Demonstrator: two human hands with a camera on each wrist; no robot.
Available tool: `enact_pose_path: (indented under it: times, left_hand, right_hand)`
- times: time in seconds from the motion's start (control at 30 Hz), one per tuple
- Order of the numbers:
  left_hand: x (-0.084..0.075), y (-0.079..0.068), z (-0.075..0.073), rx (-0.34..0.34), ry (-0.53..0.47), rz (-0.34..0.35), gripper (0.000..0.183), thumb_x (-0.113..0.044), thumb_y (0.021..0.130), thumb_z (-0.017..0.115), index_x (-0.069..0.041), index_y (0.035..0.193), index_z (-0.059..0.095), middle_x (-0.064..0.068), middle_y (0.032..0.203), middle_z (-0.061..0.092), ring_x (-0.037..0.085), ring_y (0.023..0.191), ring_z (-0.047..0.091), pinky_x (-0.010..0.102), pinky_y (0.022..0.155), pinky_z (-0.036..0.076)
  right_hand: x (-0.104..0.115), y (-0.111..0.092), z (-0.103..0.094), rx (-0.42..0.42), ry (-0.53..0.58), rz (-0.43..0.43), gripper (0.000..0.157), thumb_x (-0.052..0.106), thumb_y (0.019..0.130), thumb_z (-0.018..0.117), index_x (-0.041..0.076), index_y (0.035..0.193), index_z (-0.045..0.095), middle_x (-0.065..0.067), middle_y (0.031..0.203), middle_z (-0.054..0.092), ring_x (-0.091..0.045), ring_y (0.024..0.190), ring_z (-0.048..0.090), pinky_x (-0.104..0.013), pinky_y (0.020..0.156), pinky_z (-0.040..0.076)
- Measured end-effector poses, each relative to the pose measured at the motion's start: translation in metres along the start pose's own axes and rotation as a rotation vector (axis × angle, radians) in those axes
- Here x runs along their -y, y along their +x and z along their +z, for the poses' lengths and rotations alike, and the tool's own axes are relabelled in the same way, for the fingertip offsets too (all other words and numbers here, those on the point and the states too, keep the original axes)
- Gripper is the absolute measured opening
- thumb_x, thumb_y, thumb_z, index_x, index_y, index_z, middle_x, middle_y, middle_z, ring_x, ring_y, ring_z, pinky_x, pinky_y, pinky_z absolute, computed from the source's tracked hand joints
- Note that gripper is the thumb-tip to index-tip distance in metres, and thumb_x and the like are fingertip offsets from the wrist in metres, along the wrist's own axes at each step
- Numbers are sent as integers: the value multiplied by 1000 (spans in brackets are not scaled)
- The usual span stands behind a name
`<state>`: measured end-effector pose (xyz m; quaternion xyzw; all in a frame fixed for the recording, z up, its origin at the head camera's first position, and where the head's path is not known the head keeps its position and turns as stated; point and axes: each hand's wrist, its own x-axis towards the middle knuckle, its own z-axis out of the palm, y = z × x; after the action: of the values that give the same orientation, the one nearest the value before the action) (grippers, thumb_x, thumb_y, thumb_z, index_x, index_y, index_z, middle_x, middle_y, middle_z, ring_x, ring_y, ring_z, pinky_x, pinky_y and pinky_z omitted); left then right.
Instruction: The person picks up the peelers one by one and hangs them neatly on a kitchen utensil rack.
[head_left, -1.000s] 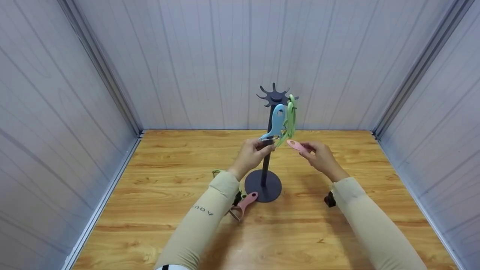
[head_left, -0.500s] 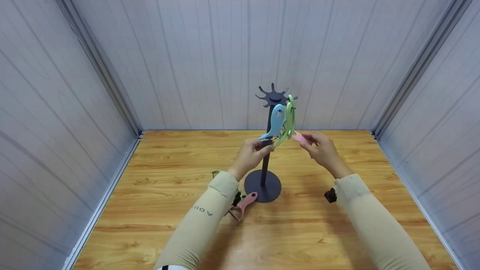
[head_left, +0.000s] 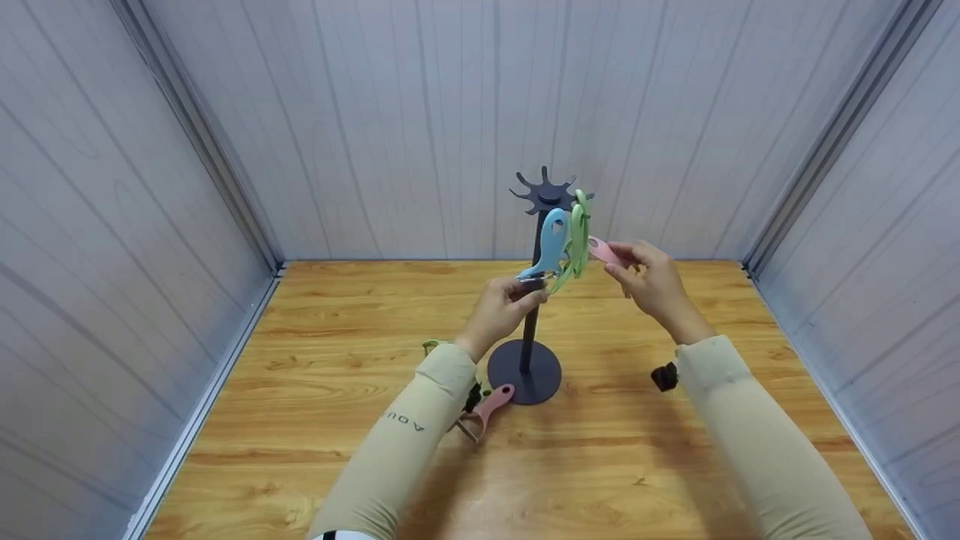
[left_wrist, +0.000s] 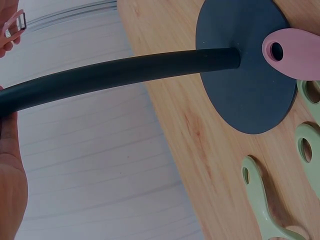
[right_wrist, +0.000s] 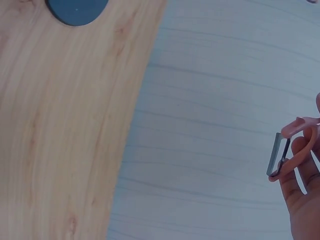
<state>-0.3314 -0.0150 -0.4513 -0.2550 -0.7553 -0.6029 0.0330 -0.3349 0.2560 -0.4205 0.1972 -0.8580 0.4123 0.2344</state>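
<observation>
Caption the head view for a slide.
Left hand grips a dark stand hung with green peelers; right hand holds a pink peeler.

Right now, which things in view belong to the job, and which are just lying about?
In the job:
held pink peeler, in right hand
black stand, gripped by left hand
blue peeler and hanging green peelers

Lying about, apparently:
other pink peeler, by the base
loose green peelers, on table
</observation>
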Motion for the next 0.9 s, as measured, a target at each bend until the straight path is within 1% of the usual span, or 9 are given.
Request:
enact_pose_path:
  times: [0.2, 0.37, 0.47, 0.57, 0.67, 0.8, 0.9]
  left_hand:
    - [0, 0, 0, 6, -4, 7, 18, -19, 92, 69, -5, 102, 76, 7, 96, 74, 15, 90, 70, 30, 80, 57]
    - [-1, -1, -1, 2, 28, 0, 18, -20, 93, 69, -5, 102, 76, 6, 95, 73, 15, 88, 69, 30, 79, 57]
    - [-1, 0, -1, 4, 29, -18, 20, -20, 93, 69, -5, 104, 75, 7, 96, 73, 16, 89, 69, 30, 79, 57]
    - [-1, 0, -1, 9, 21, -26, 22, -19, 93, 68, -3, 107, 74, 9, 99, 73, 20, 92, 70, 32, 81, 57]
    - [-3, -1, -1, 9, 18, -29, 22, -19, 94, 68, -2, 108, 74, 10, 99, 73, 21, 93, 70, 33, 81, 57]
    - [-3, -1, -1, 5, 23, -28, 19, -19, 93, 68, -5, 105, 75, 7, 97, 74, 17, 91, 69, 31, 80, 57]
    - [-2, -1, -1, 3, 23, -18, 17, -19, 93, 69, -6, 102, 75, 5, 95, 74, 14, 89, 69, 30, 79, 57]
  right_hand:
    - [9, 5, -6, -28, 26, 14, 32, 24, 92, 70, 7, 119, 69, -6, 103, 67, -12, 89, 56, -19, 75, 43]
    - [16, 8, -11, -69, 52, -1, 31, 20, 91, 71, 5, 118, 70, -9, 105, 67, -11, 90, 58, -15, 76, 44]
    - [21, 11, -13, -89, 69, -12, 31, 18, 91, 71, 5, 118, 70, -11, 106, 68, -11, 91, 59, -14, 77, 45]
    - [27, 14, -15, -99, 72, -20, 30, 15, 91, 71, 4, 119, 69, -11, 107, 68, -11, 92, 58, -16, 80, 46]
    - [40, 14, -17, -100, 58, -30, 29, 10, 91, 69, 2, 119, 68, -13, 107, 67, -11, 92, 58, -18, 83, 47]
    - [62, 13, -22, -90, 64, -35, 28, 8, 93, 67, -1, 120, 66, -16, 106, 65, -10, 92, 58, -17, 84, 46]
    - [68, 15, -24, -89, 76, -43, 28, 8, 94, 65, 0, 120, 66, -17, 106, 64, -8, 91, 57, -15, 83, 45]
